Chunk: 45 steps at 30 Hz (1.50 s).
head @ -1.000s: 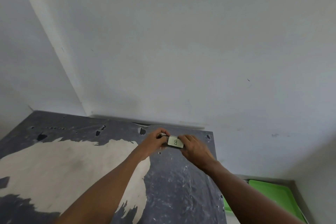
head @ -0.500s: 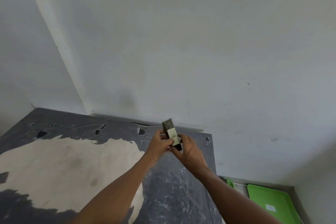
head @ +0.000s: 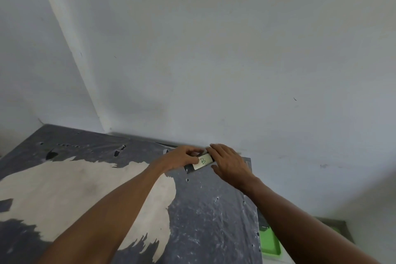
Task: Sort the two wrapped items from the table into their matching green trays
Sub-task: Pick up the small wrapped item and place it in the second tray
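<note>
A small dark wrapped item point(head: 200, 162) with a pale label marked "B" in green lies flat near the table's far right corner, close to the wall. My left hand point(head: 182, 157) pinches its left end. My right hand point(head: 228, 163) lies over its right end with the fingers around it. A green tray point(head: 270, 244) shows low at the right, below the table's edge; my right forearm covers most of it. No second wrapped item is in view.
The table point(head: 203, 216) has a worn dark grey cover with a large bare pale patch on the left and small holes. White walls meet in a corner behind it. A grey ledge runs beside the tray at the right.
The wrapped item stood upright between both hands half a second ago; now it lies flat with the "B" label facing up. The camera has tilted so less of the green tray shows.
</note>
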Tool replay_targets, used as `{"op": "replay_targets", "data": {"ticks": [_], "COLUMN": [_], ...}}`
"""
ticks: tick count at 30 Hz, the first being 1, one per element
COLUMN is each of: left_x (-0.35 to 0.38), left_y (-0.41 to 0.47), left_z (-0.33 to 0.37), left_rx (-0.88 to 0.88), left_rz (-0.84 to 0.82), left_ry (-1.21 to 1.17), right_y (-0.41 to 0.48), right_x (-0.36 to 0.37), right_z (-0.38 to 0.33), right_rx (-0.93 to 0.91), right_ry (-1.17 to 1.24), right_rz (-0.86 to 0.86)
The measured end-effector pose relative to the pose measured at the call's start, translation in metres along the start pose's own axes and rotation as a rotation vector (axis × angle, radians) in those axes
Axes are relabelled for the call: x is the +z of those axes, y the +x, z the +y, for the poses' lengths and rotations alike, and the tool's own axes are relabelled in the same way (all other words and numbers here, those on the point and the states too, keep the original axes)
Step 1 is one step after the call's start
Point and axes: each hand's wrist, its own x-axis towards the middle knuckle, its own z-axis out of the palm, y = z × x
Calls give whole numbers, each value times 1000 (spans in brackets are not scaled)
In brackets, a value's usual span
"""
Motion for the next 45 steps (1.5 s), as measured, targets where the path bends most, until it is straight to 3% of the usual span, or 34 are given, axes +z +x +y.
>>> {"op": "replay_targets", "data": {"ticks": [7, 10, 18, 23, 30, 37, 45], "left_x": [2, 8, 33, 70, 158, 299, 465], "left_y": [1, 3, 13, 21, 38, 71, 85], "left_z": [-18, -27, -38, -42, -23, 54, 133], "left_rx": [3, 13, 26, -58, -125, -96, 106], "left_rz": [121, 98, -16, 73, 67, 103, 45], "left_ry": [-198, -261, -229, -258, -63, 102, 710], "right_y": [-10, -14, -41, -83, -172, -288, -423], "right_x": [9, 14, 32, 28, 1, -30, -62], "right_z": [-12, -15, -22, -3, 68, 167, 263], "right_rx": [158, 190, 299, 375, 439, 496, 526], "right_ry": [24, 37, 140, 125, 62, 76, 73], "right_rz": [-17, -40, -116, -175, -260, -274, -339]}}
